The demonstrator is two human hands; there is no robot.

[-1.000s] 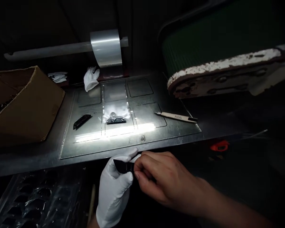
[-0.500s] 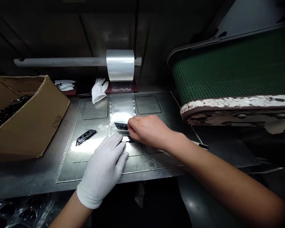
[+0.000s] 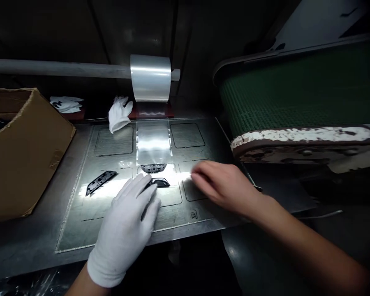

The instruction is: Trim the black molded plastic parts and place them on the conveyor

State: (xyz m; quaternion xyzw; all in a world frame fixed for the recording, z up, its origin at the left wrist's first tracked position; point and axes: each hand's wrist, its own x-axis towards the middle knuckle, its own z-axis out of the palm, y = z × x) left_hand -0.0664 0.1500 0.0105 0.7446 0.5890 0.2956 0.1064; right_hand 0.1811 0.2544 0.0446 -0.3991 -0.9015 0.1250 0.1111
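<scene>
My left hand [image 3: 128,222], in a white glove, lies with its fingers stretched out on the metal plate [image 3: 77,234]. Its fingertips touch the left end of a glossy black plastic part [image 3: 160,182]. Just beyond lies a second black part [image 3: 153,168], its ribbed side up, at the near end of a clear film strip [image 3: 154,139]. A third black part [image 3: 100,183] rests apart on the left. My bare right hand [image 3: 225,185] hovers to the right of these parts, fingers curled together and blurred; whatever is in them cannot be made out.
A film roll [image 3: 151,78] hangs on a grey bar [image 3: 80,69] at the back. White gloves [image 3: 120,115] lie below it. A cardboard box [image 3: 27,164] with black pieces stands at left. A green conveyor belt [image 3: 296,90] juts in at right.
My right hand has moved right, away from the black parts, uncovering the ribbed one and the glossy one. My left hand stays at the glossy part. The view has shifted slightly.
</scene>
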